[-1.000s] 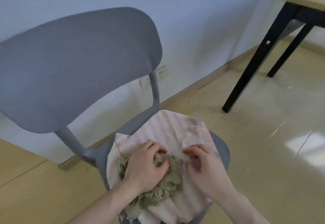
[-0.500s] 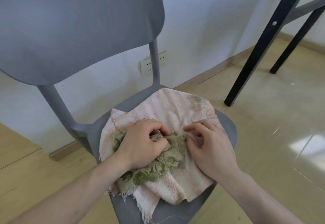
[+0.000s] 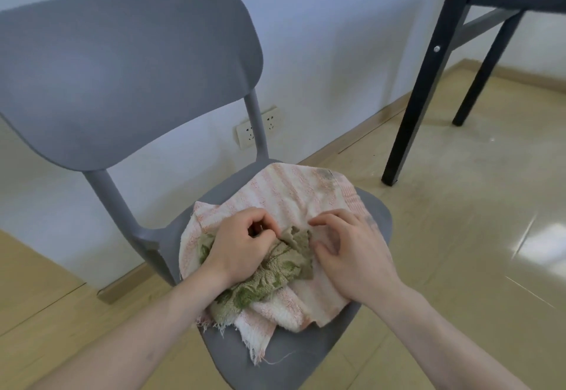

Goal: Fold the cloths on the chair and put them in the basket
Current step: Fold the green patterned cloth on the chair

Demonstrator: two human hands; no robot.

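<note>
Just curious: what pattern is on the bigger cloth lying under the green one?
Pale pink and white stripes on the bigger cloth, clearest in the head view.

two bare forearms and hands, left hand (image 3: 242, 245) and right hand (image 3: 352, 255), no sleeves, rings or watch showing.

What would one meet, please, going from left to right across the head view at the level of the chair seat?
Left hand → green cloth → right hand → right edge of the grey chair seat → black table leg, a little farther back.
</note>
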